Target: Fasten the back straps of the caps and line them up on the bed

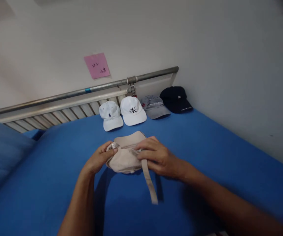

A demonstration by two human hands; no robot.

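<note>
At the left, the person's left hand (98,159) has the edge of the beige cap (124,160) pinched between thumb and fingers, near a pale label; if that pinch loosened, this side could sag and twist the cap. The cap is between the hands, apparently lifted just above the blue cover (57,177), its crown looking slack, so uneven squeezing could crease the fabric. Its brim (128,139) points away from the person, towards the white cap with dark letters (133,113), while the crown's button faces the person; the brim-to-crown line runs away from the body, though which dimension is longest is hard to tell. On the right, the right hand (161,157) has its fingers closed around the other edge, and the strap (147,180) hangs below them, its long axis slanting towards the person; dangling loose, it could catch or twist.
</note>
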